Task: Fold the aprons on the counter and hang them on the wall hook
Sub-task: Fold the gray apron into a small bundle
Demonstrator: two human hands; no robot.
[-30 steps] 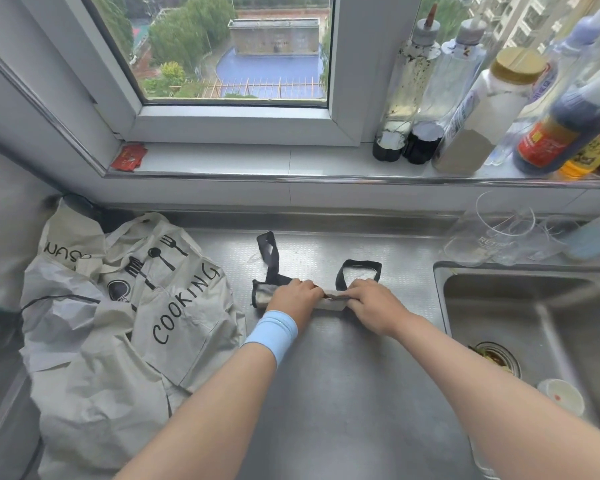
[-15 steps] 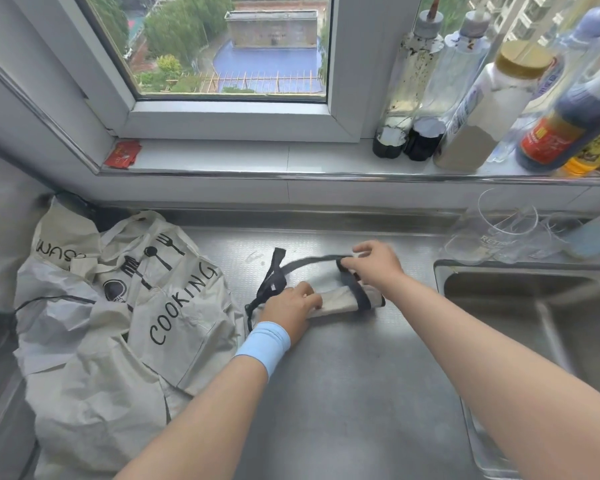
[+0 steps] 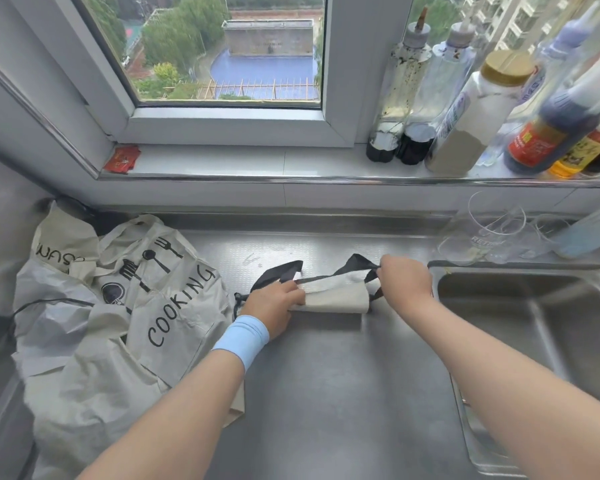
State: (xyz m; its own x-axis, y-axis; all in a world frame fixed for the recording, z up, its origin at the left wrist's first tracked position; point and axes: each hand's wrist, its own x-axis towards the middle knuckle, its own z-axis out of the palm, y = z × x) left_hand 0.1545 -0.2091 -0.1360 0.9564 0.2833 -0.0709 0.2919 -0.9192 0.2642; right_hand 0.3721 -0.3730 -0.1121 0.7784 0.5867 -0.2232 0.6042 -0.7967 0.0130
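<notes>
Looks like tie-off step: folded apron [image 3: 336, 298] just left of sink [image 3: 520, 268], left hand [image 3: 274, 303] fingers curled over its end, right hand [image 3: 404, 282] pinching black strap [image 3: 355, 264] (pulled taut). Next probably wrap snug; crumpled apron [image 3: 118, 306] farther left of sink, not yet folded.

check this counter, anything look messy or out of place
Yes: the COOKING apron lies crumpled in an unfolded heap at the left end of the counter, while the left hand holds the rolled apron and the right hand pinches its black strap.

right grip [image 3: 404, 284] moved to right end of rolled apron [image 3: 336, 299], black strap [image 3: 326, 279] pulled taut (over it)
</notes>
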